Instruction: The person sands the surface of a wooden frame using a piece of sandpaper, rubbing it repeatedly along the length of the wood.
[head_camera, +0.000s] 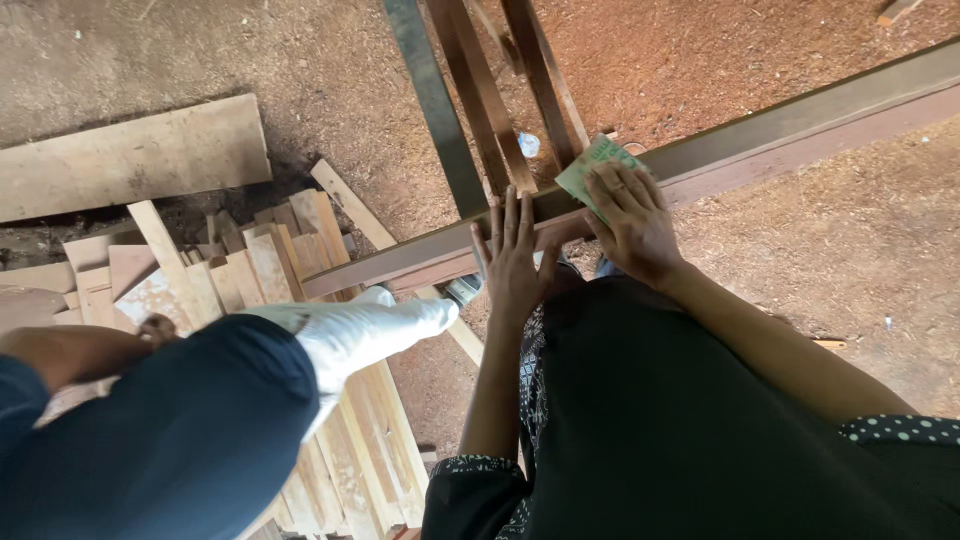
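Note:
A long reddish-brown wooden beam (780, 140) runs across the view from lower left to upper right. My left hand (515, 262) lies flat on it, fingers spread, holding nothing. My right hand (630, 222) presses a folded green sheet of sandpaper (588, 170) against the top of the beam. My black skirt fills the lower right of the view.
Another person stands at the lower left, with a dark blue sleeve (180, 440) and a white-clad leg (370, 335). A pile of short wooden offcuts (270, 265) and a wide plank (130, 155) lie on the sawdust floor. Several dark slats (490, 90) lean behind the beam.

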